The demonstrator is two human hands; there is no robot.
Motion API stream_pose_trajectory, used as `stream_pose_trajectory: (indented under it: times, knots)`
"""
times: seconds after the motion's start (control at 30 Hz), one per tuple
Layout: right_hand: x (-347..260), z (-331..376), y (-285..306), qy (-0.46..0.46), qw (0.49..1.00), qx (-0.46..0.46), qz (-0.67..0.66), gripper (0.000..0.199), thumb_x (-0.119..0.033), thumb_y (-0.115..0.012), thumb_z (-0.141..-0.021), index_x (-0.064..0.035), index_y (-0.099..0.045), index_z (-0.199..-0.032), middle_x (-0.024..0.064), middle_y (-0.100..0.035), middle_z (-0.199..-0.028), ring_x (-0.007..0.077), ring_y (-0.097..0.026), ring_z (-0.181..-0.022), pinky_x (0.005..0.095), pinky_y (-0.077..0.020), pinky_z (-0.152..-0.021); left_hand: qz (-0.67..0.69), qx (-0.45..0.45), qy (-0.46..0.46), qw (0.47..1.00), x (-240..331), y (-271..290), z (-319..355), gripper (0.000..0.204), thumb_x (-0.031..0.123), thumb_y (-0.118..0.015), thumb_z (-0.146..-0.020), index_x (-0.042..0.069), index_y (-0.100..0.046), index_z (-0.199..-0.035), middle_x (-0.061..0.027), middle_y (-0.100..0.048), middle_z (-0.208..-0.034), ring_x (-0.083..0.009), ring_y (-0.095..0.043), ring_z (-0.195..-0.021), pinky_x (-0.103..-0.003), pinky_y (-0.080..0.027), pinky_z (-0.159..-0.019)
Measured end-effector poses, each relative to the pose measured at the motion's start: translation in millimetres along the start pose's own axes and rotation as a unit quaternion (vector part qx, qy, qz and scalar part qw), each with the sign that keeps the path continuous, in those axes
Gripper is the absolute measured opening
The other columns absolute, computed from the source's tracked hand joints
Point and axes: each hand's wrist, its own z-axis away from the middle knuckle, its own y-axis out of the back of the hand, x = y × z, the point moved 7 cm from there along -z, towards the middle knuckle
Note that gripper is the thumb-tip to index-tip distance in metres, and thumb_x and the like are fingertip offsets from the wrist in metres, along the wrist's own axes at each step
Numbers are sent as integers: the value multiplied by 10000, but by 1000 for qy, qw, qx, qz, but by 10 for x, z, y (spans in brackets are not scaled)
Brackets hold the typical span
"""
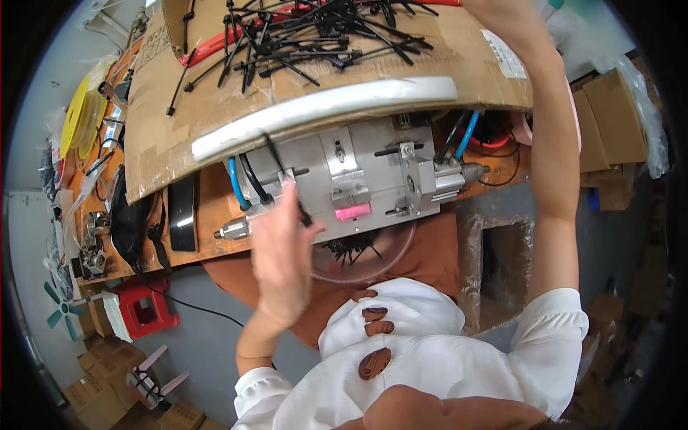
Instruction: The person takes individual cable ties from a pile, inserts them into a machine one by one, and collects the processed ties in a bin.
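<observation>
My left hand (281, 247), smeared by motion, is at the left part of a grey metal fixture (315, 154). Its thumb and index finger close on a thin black rod-like part (271, 149), whose middle is hidden by the finger. A pink block (352, 212) sits at the fixture's front edge. My right hand (498, 10) reaches far over the cardboard at the upper edge; its fingers are out of view. Nearby lies a tangled pile of black rod-like parts (315, 36) with knobbed ends.
A cardboard sheet (158, 136) with a white strip (322, 111) overhangs the fixture. Blue tubes (237, 185) and cylinders flank it. Below, a clear round container (401, 251) holds black parts. A phone (183, 213) and black bag (129, 215) lie left; a red stool (147, 308) stands beneath.
</observation>
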Motion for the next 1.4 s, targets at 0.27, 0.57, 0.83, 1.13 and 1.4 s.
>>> stream_pose_trajectory:
  times: [0.27,0.57,0.83,1.13,1.4]
  knots:
    - [-63,628,177,-285,837,89,-458,252,-170,-588,-944,69,-609,-1022,92,-644,-802,94,-587,-659,183,-456,-588,-97,-153,24,983,269,-733,525,653,-1,-658,-765,-91,-397,-1357,-102,-504,-888,-237,-495,-815,-330,-445,-741]
    - [-442,1119,316,-248,832,128,-480,151,14,-603,-882,67,-583,-1022,150,-674,-995,103,-587,-708,198,-473,-597,-89,-176,37,980,286,-778,547,681,-22,-632,-759,-73,-363,-1382,-112,-495,-935,-257,-484,-844,-355,-437,-749]
    - [-1567,1884,-110,-151,930,-27,-334,622,93,-728,-671,84,-515,-1255,123,-606,-795,214,-534,-596,323,-461,-527,-33,-138,5,990,178,-298,-59,532,-82,-589,-762,-7,-510,-1282,-125,-516,-918,-278,-496,-856,-395,-422,-787]
    - [-2013,2198,-651,-161,927,-148,-306,642,11,-706,-734,75,-453,-1321,74,-493,-639,192,-502,-563,334,-440,-511,-86,-68,-63,992,-1101,-85,-1642,225,-74,-532,-835,43,-583,-1019,-101,-593,-1057,-243,-598,-925,-334,-469,-837]
    - [-1991,2192,-625,-164,927,-165,-295,645,-26,-702,-755,62,-438,-1337,76,-511,-653,193,-524,-571,335,-449,-510,-1,-79,-41,996,-878,-3,-1618,287,-187,-448,-793,2,-567,-974,-131,-599,-970,-281,-617,-866,-335,-525,-796]
